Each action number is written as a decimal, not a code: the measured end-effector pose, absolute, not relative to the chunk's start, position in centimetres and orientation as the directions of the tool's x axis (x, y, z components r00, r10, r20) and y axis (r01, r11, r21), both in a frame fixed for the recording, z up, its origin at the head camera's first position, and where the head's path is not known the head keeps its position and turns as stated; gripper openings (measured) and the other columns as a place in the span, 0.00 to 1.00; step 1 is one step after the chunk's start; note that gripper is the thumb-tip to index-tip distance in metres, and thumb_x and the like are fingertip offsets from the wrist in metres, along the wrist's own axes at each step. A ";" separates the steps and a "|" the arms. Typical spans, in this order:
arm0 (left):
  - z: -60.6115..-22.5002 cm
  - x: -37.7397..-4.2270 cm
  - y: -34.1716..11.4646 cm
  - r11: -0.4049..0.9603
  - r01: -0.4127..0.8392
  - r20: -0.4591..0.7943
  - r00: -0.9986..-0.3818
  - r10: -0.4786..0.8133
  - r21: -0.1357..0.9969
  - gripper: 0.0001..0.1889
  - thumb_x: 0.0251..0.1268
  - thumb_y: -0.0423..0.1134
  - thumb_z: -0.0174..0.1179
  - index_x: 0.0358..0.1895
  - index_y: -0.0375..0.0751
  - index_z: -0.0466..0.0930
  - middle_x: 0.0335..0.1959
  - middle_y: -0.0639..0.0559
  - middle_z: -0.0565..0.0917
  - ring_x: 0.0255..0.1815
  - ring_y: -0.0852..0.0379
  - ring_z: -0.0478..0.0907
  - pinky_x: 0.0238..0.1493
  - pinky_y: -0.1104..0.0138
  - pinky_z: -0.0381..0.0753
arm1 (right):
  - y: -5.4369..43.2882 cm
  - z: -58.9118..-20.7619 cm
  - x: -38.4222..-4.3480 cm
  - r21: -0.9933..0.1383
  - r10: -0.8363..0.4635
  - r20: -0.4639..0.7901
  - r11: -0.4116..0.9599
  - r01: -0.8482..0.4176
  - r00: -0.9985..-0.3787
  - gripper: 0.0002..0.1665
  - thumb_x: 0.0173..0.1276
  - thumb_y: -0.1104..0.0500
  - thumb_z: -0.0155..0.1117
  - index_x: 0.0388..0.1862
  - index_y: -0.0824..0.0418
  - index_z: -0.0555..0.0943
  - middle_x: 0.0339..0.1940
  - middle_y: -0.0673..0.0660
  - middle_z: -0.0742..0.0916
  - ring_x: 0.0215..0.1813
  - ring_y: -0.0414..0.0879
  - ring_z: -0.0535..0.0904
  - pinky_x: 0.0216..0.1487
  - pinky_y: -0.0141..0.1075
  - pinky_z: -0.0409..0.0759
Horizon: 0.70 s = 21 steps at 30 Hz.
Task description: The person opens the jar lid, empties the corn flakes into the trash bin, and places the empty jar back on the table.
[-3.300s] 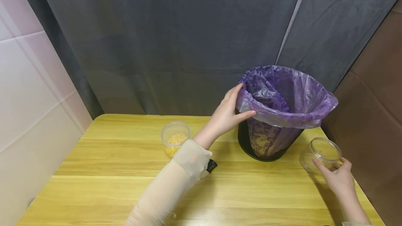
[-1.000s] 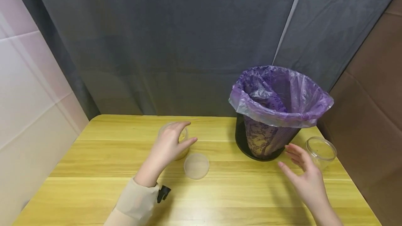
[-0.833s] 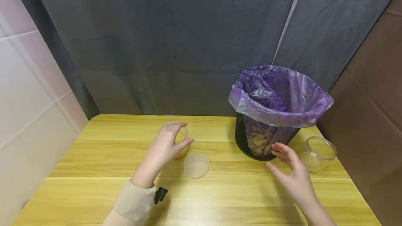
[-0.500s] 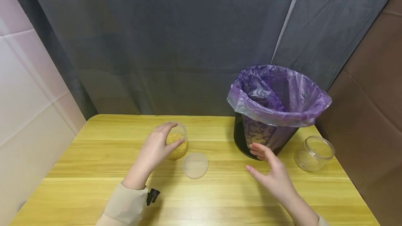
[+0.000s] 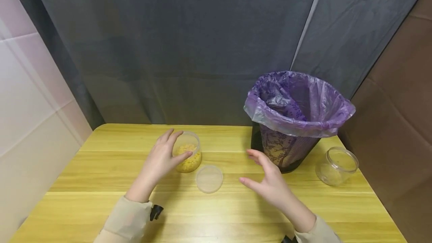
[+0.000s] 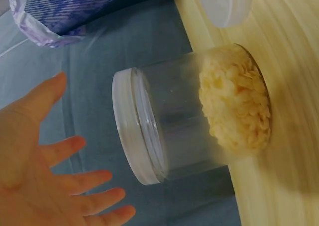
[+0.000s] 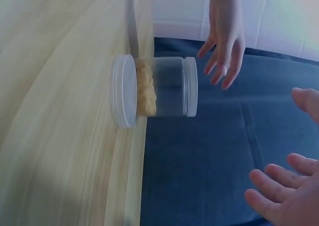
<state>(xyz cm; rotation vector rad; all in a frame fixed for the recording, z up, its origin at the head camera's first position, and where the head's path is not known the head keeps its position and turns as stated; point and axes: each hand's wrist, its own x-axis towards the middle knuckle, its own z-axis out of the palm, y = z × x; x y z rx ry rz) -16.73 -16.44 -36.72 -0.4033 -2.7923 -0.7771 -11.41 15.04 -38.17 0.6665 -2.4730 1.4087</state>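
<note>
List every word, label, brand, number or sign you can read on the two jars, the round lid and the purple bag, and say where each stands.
None can be read in any view.
Jar of yellow flakes: no label shows.
Round lid: no lettering shows.
Clear jar at right: no label shows.
Purple bag: a dark pattern, no readable letters.

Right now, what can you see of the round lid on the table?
The lid is a shallow, translucent disc with a low side wall, whitish in the wrist views; it looks like plastic. It lies flat on the wood-grained table, to the right of the jar of yellow flakes and a little nearer the person, with a gap between them. Neither the left hand nor the right hand touches it. Which face is up is hard to tell.
</note>
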 end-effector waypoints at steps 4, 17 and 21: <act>-37.1 -17.2 -16.7 0.814 0.307 0.252 -0.946 0.205 0.493 0.41 0.57 0.55 0.67 0.68 0.35 0.64 0.69 0.28 0.58 0.67 0.29 0.56 0.61 0.37 0.58 | 13.7 -38.4 -12.2 -0.774 -0.285 0.363 0.438 -0.458 -0.887 0.46 0.52 0.56 0.78 0.68 0.56 0.67 0.64 0.55 0.76 0.63 0.52 0.71 0.62 0.55 0.66; -38.0 -17.9 -17.3 0.810 0.270 0.202 -0.961 0.190 0.521 0.46 0.55 0.60 0.66 0.71 0.36 0.60 0.70 0.28 0.56 0.68 0.28 0.54 0.60 0.35 0.58 | 10.0 -40.4 -15.7 -0.780 -0.310 0.270 0.484 -0.396 -0.912 0.51 0.52 0.48 0.77 0.71 0.58 0.63 0.67 0.55 0.72 0.65 0.52 0.69 0.64 0.52 0.65; -38.0 -18.3 -17.2 0.806 0.272 0.197 -0.961 0.196 0.525 0.46 0.54 0.59 0.67 0.71 0.36 0.59 0.71 0.29 0.56 0.68 0.27 0.54 0.59 0.34 0.58 | 9.2 -40.9 -16.9 -0.794 -0.327 0.240 0.476 -0.379 -0.914 0.52 0.53 0.49 0.77 0.72 0.58 0.61 0.69 0.56 0.70 0.66 0.52 0.68 0.64 0.51 0.65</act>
